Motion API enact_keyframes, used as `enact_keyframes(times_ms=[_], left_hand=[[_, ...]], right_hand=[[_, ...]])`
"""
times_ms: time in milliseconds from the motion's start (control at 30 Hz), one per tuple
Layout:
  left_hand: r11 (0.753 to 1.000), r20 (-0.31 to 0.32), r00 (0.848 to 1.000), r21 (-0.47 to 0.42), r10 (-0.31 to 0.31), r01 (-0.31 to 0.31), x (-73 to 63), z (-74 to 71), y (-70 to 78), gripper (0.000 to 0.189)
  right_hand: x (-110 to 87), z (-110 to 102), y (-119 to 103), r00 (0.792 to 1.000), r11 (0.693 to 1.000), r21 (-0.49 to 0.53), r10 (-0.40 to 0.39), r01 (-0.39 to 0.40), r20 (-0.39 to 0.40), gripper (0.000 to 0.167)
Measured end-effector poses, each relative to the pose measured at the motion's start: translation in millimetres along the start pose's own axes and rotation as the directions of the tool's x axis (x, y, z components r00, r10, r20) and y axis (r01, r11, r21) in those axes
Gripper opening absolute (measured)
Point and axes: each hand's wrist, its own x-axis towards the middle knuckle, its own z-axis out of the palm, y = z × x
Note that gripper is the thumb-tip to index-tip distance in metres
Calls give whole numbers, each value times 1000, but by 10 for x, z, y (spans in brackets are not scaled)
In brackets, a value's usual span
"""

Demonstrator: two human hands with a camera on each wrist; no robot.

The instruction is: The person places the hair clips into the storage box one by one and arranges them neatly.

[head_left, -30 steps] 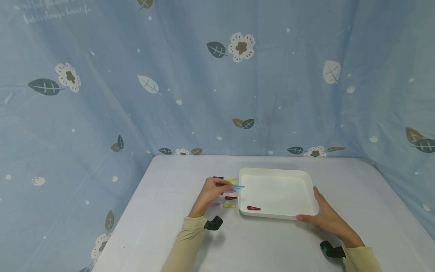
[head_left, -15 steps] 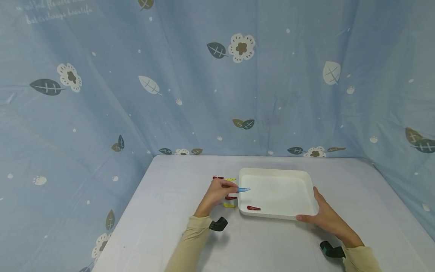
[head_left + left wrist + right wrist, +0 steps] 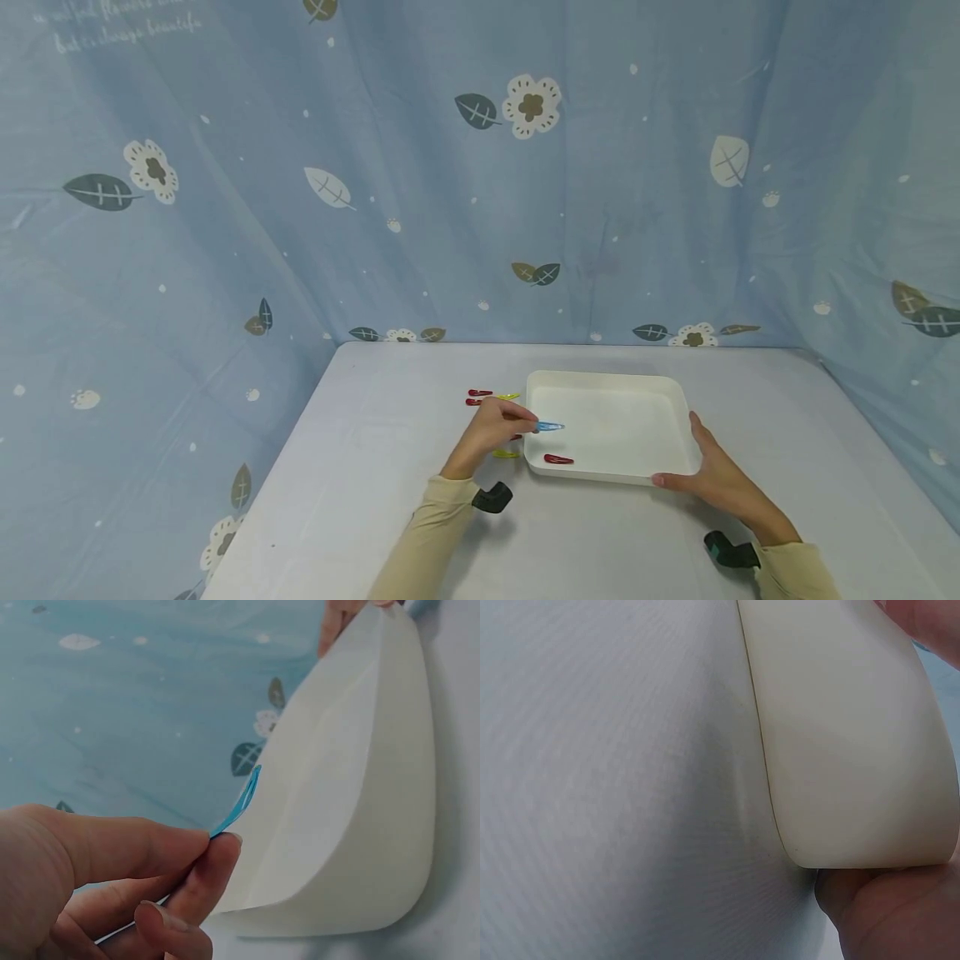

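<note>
A blue hair clip (image 3: 550, 426) is pinched in the fingertips of the left hand (image 3: 491, 432), held above the nine o'clock side of a white tray (image 3: 622, 421). The tray's four o'clock corner is gripped by the right hand (image 3: 717, 477). Inside, at seven o'clock, a red clip (image 3: 558, 459) is seen. Beyond nine o'clock, other clips (image 3: 480, 392), red and yellow, are partly hidden, so their number is uncertain.

A curtained-off table nook, shown by patterned blue cloth (image 3: 420, 208) around a white table (image 3: 600, 542).
</note>
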Motion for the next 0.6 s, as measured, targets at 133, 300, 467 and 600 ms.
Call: enact_keyframes(times_ms=[133, 300, 467, 600], left_hand=[[1000, 7, 1000, 29, 2, -2, 9, 44, -4, 10], [997, 12, 1000, 76, 18, -19, -4, 85, 18, 9], [994, 5, 1000, 108, 28, -28, -29, 122, 60, 7], [989, -7, 999, 147, 33, -32, -30, 163, 80, 6]], right_hand=[[-1, 4, 1, 1000, 1000, -2, -1, 1, -1, 143], [-4, 5, -1, 1000, 1000, -1, -4, 4, -1, 143], [-1, -6, -10, 1000, 1000, -7, 9, -9, 4, 144], [2, -2, -8, 1000, 1000, -8, 15, -15, 7, 144]])
